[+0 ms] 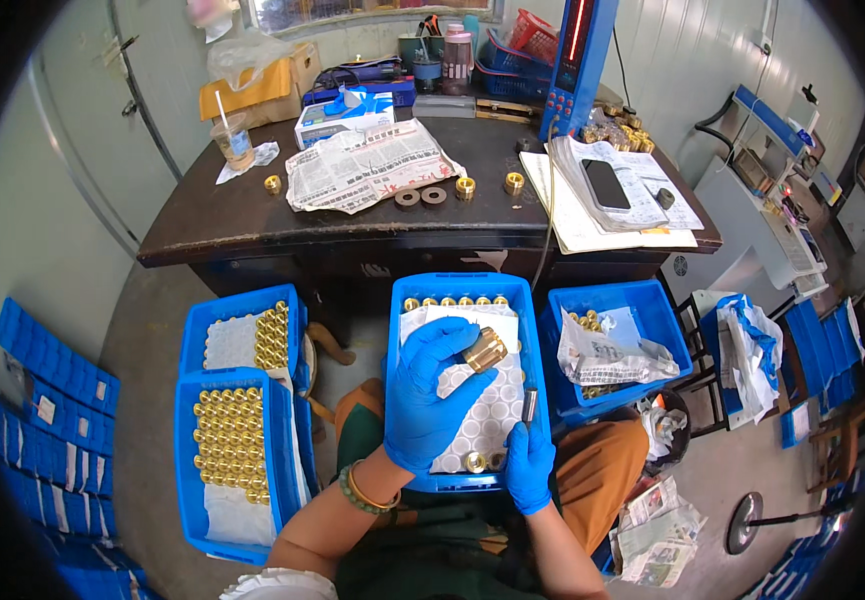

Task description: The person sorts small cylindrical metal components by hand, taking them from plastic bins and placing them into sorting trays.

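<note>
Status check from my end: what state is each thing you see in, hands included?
Left hand: gloved, gripping a fitting
Brass fitting: held tilted
Right hand: gloved, gripping a cylinder
Metal cylinder: held roughly upright
Middle blue bin: open, partly filled
Right blue bin: lidless, partly covered by newspaper
Phone: lying flat, screen dark
Drink cup: upright, straw in
Tall blue column: red display lit

We see workshop: blue crates point(462, 282) of brass fittings point(229, 430) below tabletop's point(207, 212) front edge, blue column gauge point(584, 60) toward tabletop's back right corner, brass parts point(624, 136) heaped beside it, panelled walls point(672, 60).
</note>
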Motion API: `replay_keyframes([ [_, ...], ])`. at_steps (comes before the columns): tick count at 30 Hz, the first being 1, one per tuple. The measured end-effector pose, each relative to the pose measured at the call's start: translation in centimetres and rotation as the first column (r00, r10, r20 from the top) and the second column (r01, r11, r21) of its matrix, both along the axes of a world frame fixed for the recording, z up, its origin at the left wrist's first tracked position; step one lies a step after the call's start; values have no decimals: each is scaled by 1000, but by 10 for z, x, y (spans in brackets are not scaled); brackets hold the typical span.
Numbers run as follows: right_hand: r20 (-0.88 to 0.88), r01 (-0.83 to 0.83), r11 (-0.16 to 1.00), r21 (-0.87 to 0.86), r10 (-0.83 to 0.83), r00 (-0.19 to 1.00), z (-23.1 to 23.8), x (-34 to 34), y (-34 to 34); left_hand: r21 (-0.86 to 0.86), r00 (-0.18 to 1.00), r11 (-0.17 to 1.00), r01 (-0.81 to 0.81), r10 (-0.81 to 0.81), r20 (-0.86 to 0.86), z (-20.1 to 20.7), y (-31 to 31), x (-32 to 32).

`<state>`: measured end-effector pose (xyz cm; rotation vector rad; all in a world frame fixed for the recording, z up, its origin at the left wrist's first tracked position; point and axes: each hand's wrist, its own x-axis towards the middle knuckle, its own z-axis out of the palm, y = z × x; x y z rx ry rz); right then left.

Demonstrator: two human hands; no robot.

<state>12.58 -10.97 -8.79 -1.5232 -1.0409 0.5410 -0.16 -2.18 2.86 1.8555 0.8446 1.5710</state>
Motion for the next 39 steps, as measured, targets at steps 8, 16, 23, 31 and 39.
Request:
replay_keyframes([
  [8, -10, -46, 999, -26, 46, 999, 15, 0, -2, 124, 989, 991, -54, 71, -132, 3, 10, -1],
  [16, 19, -53, 998, -13, 53, 998, 18, -2, -3, 365, 956, 931, 2, 106, -275, 2, 16, -9],
  [23, 15, -68, 997, -32, 68, 998, 25, -2, -3, 444, 932, 895, 46, 122, -342, 1, 18, -12],
  [31, 46, -70, 997, -37, 72, 996, 24, 0, -4, 395, 939, 916, 67, 77, -336, 3, 32, -12],
  [39, 10, -113, 989, -100, 114, 993, 10, 3, -7, 109, 924, 988, -109, 141, -355, 24, 148, -10],
])
